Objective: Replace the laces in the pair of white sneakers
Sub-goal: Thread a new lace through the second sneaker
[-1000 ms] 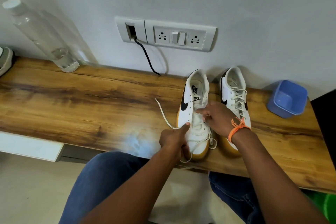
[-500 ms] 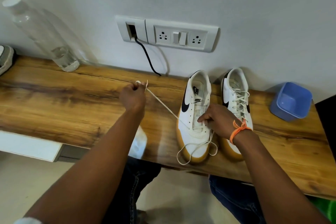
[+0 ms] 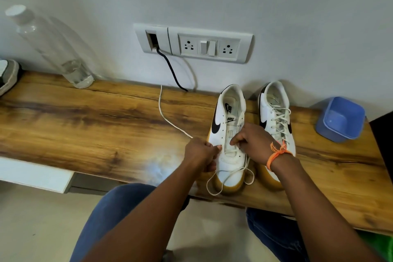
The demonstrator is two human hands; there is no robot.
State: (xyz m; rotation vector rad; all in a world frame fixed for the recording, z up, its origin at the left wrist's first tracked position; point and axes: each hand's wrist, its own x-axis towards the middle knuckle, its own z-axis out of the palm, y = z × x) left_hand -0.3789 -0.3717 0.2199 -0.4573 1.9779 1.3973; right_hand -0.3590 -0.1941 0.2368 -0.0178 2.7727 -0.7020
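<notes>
Two white sneakers with black swooshes and tan soles stand side by side on a wooden shelf (image 3: 85, 125), toes toward me. The left sneaker (image 3: 228, 134) is only partly laced; its white lace (image 3: 163, 116) trails left across the wood and loops over the toe. My left hand (image 3: 201, 153) pinches that lace at the shoe's left eyelets. My right hand (image 3: 252, 140), with an orange wrist thread, grips the lace at the tongue. The right sneaker (image 3: 276, 117) is fully laced.
A clear plastic bottle (image 3: 49, 49) leans against the wall at the far left. A blue plastic tub (image 3: 340, 119) sits right of the shoes. A socket panel (image 3: 193, 43) with a black cable (image 3: 170, 70) is on the wall. Another shoe (image 3: 7, 74) shows at the left edge.
My left hand pulled the lace far out to the left, then came back to the sneaker's left side. The lace now lies slack across the wood. My right hand stayed on the tongue.
</notes>
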